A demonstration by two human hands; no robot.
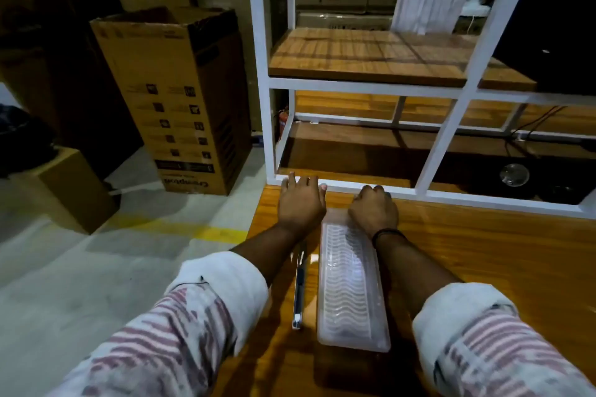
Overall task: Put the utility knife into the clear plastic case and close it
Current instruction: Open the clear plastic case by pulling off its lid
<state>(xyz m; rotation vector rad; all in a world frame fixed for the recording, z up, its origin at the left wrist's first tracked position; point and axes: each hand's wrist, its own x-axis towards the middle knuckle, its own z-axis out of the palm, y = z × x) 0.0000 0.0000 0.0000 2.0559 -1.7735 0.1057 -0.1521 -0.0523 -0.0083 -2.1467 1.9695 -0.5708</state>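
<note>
Head view looks down on a wooden table butted against a white-framed shelf unit, with a tall cardboard box standing on the floor to the left.

On the table the clear plastic case lies lengthwise, lid down and apparently closed, its ribbed top catching the light. It looks light, stiff and slick, so it would likely skid if pushed; taking it by the long edges seems best.

Just beside the case, on its left, lies the utility knife, slim, rigid and metallic, not yet inside. I would take it by the middle of the handle, away from the blade end.

Resting on the far end of the case, the right hand has its fingers curled over; whether that grip is clamped on the lid edge I cannot tell. Flat on the table, the left hand has fingers spread, holding nothing.

Hidden: the case's far end and latch, the knife's far tip under the left wrist, and any exposed blade.
</note>
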